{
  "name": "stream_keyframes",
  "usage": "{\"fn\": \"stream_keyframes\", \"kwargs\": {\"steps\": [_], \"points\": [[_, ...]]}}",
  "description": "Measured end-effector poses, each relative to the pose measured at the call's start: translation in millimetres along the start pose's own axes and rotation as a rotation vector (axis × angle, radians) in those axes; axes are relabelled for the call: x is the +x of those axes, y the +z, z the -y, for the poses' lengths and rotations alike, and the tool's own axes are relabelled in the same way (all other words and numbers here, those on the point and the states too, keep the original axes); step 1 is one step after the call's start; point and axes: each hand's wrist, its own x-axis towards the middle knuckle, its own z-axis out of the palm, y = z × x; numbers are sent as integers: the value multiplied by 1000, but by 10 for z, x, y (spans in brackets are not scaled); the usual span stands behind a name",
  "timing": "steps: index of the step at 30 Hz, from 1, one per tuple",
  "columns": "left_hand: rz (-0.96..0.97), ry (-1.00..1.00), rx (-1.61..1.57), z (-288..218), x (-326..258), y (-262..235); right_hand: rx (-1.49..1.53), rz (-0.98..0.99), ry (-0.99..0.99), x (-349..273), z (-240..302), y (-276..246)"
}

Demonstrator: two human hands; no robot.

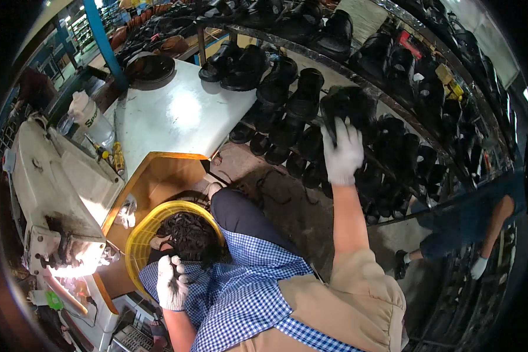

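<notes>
My right hand [342,155], in a white knit glove, reaches forward to the shoe rack. Its fingers grip the near end of a black shoe [347,101], which looks slightly blurred. Close to my lap, my left hand [173,286], gloved in white too, is closed with its fingers curled. Something small and dark shows between those fingers, too unclear to name. Just beyond the left hand stands a yellow plastic basket [136,237] with a heap of dark strips or pieces [188,232] in it. A blue-checked apron [246,305] covers my lap.
Racks [393,88] with rows of black shoes curve across the front and right. A white-topped table [158,117] carries shoes and a dark round dish [151,69]. A lit sewing-type machine [53,188] and plastic bottle [92,119] are at left. Another person [469,223] stands at right.
</notes>
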Motion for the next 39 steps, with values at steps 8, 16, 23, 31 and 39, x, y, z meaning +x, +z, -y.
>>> {"fn": "stream_keyframes", "kwargs": {"steps": [8, 16, 23, 31, 39], "points": [[-78, -10, 254, 102, 162, 334, -201, 414, -32, -514, -973, 611], [-83, -28, 214, 196, 254, 218, -659, 929, 65, 210, -1962, 831], [-26, -29, 160, 281, 192, 154, -381, 574, 115, 473, -1286, 346], [116, -169, 103, 570, 341, 525, 862, 483, -32, -319, 622, -1183], [73, 249, -239, 131, -2, 298, 2106, 1243, 756, -962, 1899, -643]]}}
